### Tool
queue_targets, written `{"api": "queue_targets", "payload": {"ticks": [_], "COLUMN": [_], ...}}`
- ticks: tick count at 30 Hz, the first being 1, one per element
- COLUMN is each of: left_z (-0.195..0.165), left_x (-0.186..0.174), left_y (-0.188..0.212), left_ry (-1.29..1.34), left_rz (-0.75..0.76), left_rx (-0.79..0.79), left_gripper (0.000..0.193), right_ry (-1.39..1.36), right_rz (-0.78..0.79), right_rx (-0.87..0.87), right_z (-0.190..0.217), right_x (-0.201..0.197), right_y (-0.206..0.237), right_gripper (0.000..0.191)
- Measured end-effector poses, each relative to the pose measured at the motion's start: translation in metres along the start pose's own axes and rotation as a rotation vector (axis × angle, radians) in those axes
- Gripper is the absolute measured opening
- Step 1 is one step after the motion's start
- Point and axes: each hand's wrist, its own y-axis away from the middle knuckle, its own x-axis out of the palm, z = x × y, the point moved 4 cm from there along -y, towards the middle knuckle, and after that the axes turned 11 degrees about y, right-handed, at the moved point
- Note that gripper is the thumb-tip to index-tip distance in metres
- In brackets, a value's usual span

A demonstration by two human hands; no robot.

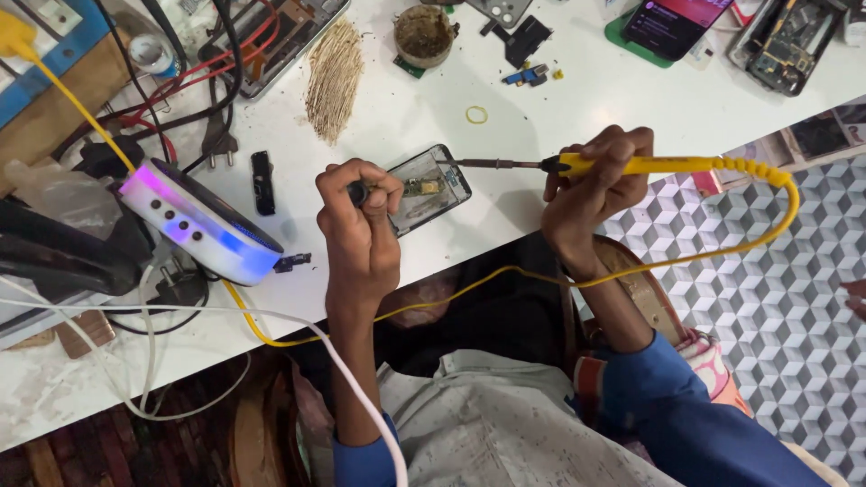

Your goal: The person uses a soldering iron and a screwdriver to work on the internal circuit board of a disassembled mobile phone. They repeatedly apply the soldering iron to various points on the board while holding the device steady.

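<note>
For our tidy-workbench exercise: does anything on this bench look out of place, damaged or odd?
Yes. The opened phone lies askew at the table edge, its insides exposed. Loose small parts and a rubber band are scattered behind it, and tangled cables crowd the left.

A yellow-handled soldering iron with a dark metal tip is held level above the white tabletop, its tip pointed at the upper right corner of an opened smartphone. The smartphone is laid flat and slightly askew near the tabletop's front edge, back cover off, a small circuit board exposed inside. A thin dark tool is pressed against its left end.
</note>
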Motion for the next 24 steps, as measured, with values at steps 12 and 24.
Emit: {"api": "queue_targets", "payload": {"ticks": [12,24], "left_z": [-0.0005,0.0025], "left_x": [-0.0043,-0.0039], "left_y": [0.0085,0.0097], "left_ry": [-0.003,-0.084], "left_rz": [-0.038,-0.014], "left_rx": [0.009,0.077], "left_gripper": [0.023,0.013], "right_ry": [-0.003,-0.003], "right_rz": [0.060,0.019], "right_rx": [0.025,-0.060], "right_z": [-0.0053,0.0012], "right_x": [-0.0046,-0.0074], "right_y": [0.0052,0.0085], "right_gripper": [0.046,0.041]}}
